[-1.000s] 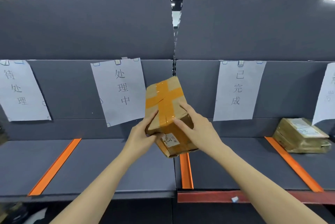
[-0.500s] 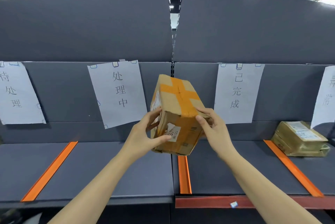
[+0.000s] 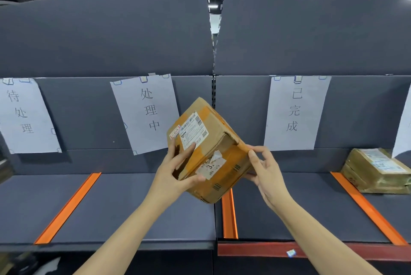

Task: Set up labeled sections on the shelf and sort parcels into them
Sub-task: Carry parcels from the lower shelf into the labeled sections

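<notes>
"On the shelf (image 3: 133, 203), what do you count?"

"From my feed I see four white paper sheets clipped to the grey back panel: one at the far left (image 3: 24, 114), one reading 处理中 (image 3: 146, 112), one reading 已完成 (image 3: 295, 112), and a fourth sheet (image 3: 403, 128) cut off by the right edge. Three flat orange strips split the matte grey deck: left (image 3: 69, 205), middle (image 3: 229, 214), right (image 3: 367, 205)."

"And parcels?"

"Two that I can make out. The cardboard box (image 3: 222, 132) is in the air, tilted on one corner, above the middle strip and between the second and third sheets. It is brown, dented, banded with glossy orange tape, and it carries a white shipping label (image 3: 193, 132) and a torn sticker (image 3: 210, 167). The other is a tape-wrapped parcel (image 3: 375, 170), flat and shiny, lying on the deck right of the right strip. I cannot tell whether it is one piece or two stacked."

"The grip?"

"The left hand (image 3: 175, 174) has its grip wrapped round the box's lower left corner, one finger lying on the label. The right hand (image 3: 264, 170) pinches the box's right corner between thumb and fingers."
</notes>
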The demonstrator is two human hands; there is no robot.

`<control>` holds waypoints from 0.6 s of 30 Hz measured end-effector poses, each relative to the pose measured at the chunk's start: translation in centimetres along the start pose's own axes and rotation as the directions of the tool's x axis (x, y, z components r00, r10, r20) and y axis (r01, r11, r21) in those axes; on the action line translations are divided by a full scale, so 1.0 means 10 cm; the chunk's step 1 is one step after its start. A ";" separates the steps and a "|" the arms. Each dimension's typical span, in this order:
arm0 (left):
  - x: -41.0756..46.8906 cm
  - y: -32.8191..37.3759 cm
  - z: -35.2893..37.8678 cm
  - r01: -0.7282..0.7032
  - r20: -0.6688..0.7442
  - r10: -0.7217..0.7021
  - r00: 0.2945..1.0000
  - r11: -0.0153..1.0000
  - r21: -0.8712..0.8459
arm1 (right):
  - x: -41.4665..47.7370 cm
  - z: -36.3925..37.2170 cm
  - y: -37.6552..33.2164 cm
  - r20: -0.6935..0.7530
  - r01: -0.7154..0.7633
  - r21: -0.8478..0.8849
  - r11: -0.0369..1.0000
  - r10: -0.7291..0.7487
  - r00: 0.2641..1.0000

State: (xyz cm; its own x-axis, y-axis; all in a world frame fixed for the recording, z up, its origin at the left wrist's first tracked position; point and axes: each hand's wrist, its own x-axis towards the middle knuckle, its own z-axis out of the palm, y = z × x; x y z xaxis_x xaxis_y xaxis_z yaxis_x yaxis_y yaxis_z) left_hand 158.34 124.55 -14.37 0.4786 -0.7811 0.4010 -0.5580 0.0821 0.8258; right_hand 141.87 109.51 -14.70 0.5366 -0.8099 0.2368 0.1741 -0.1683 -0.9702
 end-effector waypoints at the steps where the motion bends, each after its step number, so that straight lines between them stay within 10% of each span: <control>1: -0.01 -0.01 -0.01 -0.001 -0.029 0.001 1.000 1.000 0.003 | 0.01 -0.01 -0.01 0.030 -0.001 -0.046 0.999 0.003 1.000; 7: -0.05 -0.06 -0.04 -0.067 0.018 0.065 0.998 0.987 0.145 | 0.10 0.06 -0.14 0.256 0.008 -0.371 0.929 0.094 0.962; 18: -0.07 -0.06 -0.04 -0.025 -0.006 0.025 1.000 0.996 0.087 | -0.04 0.18 -0.08 0.282 0.077 -0.223 0.972 -0.011 0.959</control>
State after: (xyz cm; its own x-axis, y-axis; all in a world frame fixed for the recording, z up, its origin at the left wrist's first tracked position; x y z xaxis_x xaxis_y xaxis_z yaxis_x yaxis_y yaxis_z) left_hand 158.59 125.35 -14.98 0.4684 -0.7752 0.4240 -0.6266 0.0469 0.7779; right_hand 142.97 110.97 -13.95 0.7459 -0.6166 0.2518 0.0258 -0.3510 -0.9360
